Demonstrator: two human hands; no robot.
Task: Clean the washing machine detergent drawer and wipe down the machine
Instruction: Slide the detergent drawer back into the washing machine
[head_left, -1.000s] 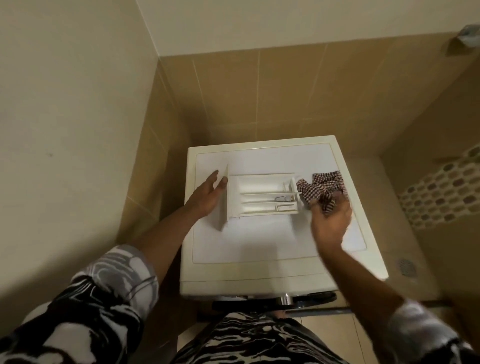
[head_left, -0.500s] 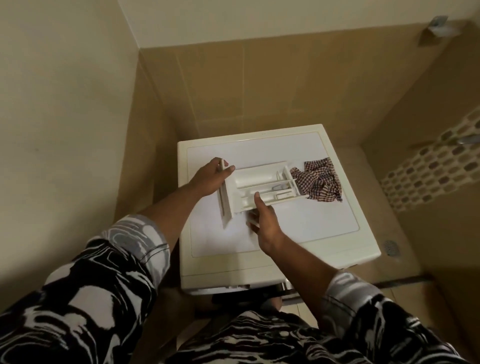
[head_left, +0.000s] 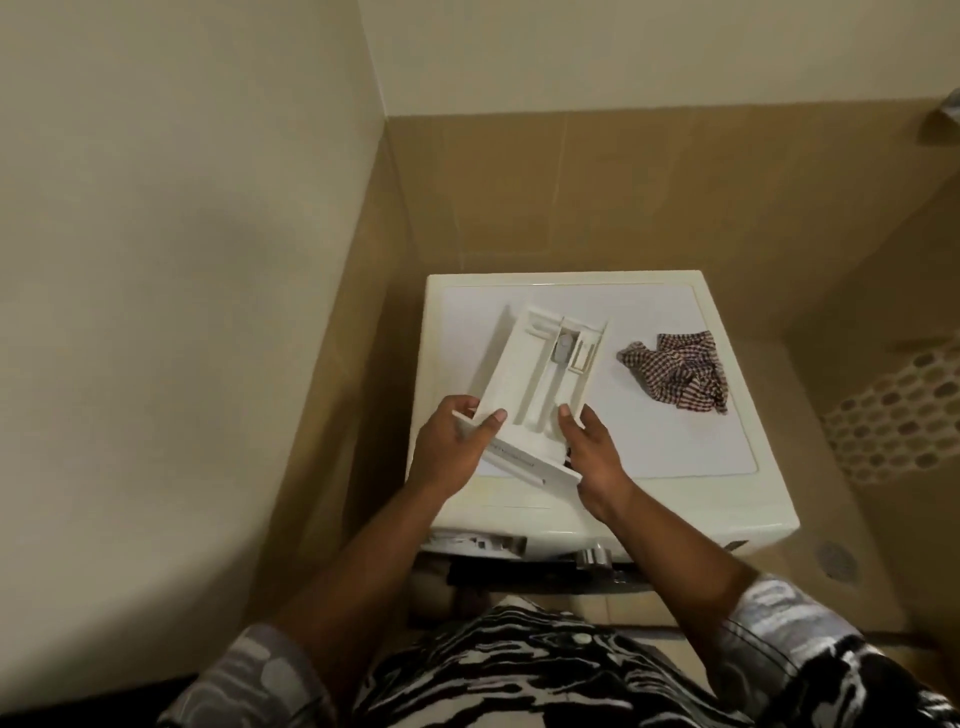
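Note:
The white detergent drawer (head_left: 540, 374) is held above the top of the cream washing machine (head_left: 675, 499), its front panel toward me and its compartments pointing away. My left hand (head_left: 452, 447) grips the panel's left end. My right hand (head_left: 592, 452) holds the drawer's right front corner. A red-and-white checked cloth (head_left: 675, 376) lies crumpled on the machine's top to the right, apart from both hands. Below the front edge, the open drawer slot (head_left: 478, 543) shows at the left.
The machine stands in a corner: a plain wall close on the left, tan tiled walls behind and to the right. A floor drain (head_left: 835, 560) lies on the tiles at the right. My patterned sleeves fill the bottom of the view.
The drawer has been turned from lying sideways to pointing away from me and drawn toward the front edge. My right hand left the cloth and took the drawer's front corner.

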